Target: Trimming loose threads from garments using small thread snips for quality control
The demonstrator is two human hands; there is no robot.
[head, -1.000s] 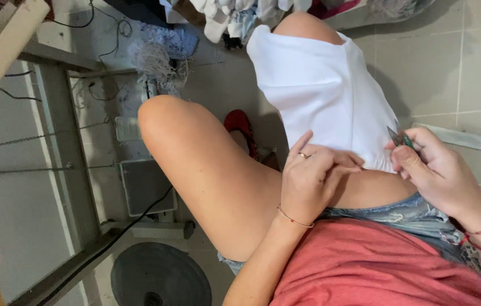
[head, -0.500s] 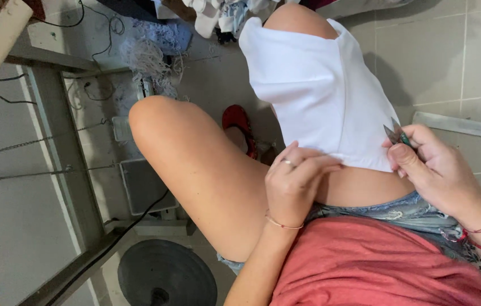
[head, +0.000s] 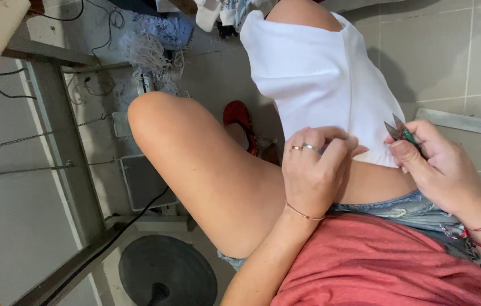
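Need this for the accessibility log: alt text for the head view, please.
A seated person's left hand pinches the near edge of a white fabric piece draped over one thigh, while the right hand holds small thread snips at that edge. A grey tiled floor and a metal table frame lie below.

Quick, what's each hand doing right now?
Left hand: fingers curled, pinching the edge of the white fabric.
Right hand: closed around small thread snips, blades at the fabric.

Cloth (head: pixel 320 73) on thigh, left hand (head: pixel 311 170) beside right hand (head: pixel 444 170).
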